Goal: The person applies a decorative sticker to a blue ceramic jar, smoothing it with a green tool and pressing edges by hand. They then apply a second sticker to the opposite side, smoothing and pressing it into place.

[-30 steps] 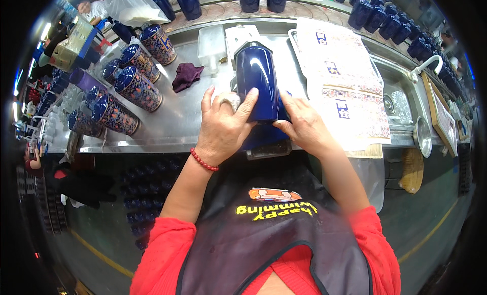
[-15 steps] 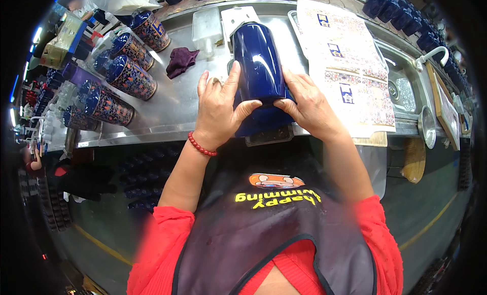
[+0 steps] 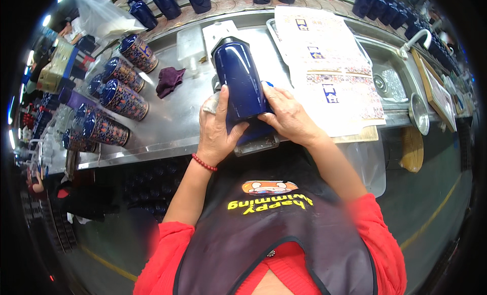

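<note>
A glossy dark blue jar (image 3: 239, 77) with a faceted body lies between my hands, its collared end away from me. My left hand (image 3: 215, 126) grips its left side near the close end, index finger laid along the wall and thumb by the lower edge. Something small and whitish, perhaps a cloth (image 3: 211, 104), shows at that hand's other fingers. On the opposite side my right hand (image 3: 288, 115) is closed on the jar, thumb at the near edge. Beneath the jar is a dark blue support (image 3: 253, 132), mostly hidden.
Patterned blue jars (image 3: 124, 99) stand at the left of the metal counter (image 3: 167, 122), near a purple cloth (image 3: 170, 81). Printed decal sheets (image 3: 329, 56) lie to the right, beside a sink (image 3: 390, 84) with a white faucet (image 3: 418, 39). Plain blue jars (image 3: 166, 3) line the back.
The view has shifted, and the jar shows slightly turned. My left hand's fingers have drawn in on the jar, with a whitish thing now visible at them. My right fingers have shifted toward its near end.
</note>
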Demonstrator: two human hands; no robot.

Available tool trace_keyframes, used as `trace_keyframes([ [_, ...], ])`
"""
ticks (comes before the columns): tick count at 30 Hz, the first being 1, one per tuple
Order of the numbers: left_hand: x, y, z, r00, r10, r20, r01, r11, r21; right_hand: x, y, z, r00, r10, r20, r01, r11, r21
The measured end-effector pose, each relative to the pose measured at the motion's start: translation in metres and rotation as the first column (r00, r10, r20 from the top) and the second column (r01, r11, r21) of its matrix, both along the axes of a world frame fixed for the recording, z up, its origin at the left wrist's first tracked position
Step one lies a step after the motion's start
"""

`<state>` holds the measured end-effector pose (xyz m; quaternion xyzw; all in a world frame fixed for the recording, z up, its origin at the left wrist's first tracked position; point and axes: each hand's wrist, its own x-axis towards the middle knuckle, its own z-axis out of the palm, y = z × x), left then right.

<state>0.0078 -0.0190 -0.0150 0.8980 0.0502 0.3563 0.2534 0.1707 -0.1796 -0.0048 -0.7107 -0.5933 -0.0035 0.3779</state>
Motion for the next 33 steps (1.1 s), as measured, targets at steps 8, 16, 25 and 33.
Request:
trace_keyframes([
  [8,-0.010,0.022,-0.009,0.997,-0.059,-0.052,0.056,0.997,-0.059,-0.021,0.011,-0.006,0.996,0.050,-0.068,-0.049,0.998,0.030],
  [16,-0.014,0.024,-0.020,0.998,-0.024,-0.054,0.016,0.987,-0.160,0.089,0.001,0.004,0.990,-0.087,-0.109,0.072,0.988,-0.135],
  [25,-0.015,0.033,-0.023,0.995,-0.021,-0.102,0.012,0.996,-0.093,0.321,0.070,-0.042,0.781,-0.434,0.449,0.611,0.681,-0.404],
  [33,-0.005,0.038,-0.020,0.997,-0.057,-0.047,0.051,0.992,-0.119,0.343,0.104,-0.053,0.761,-0.345,0.549,0.626,0.612,-0.484],
])
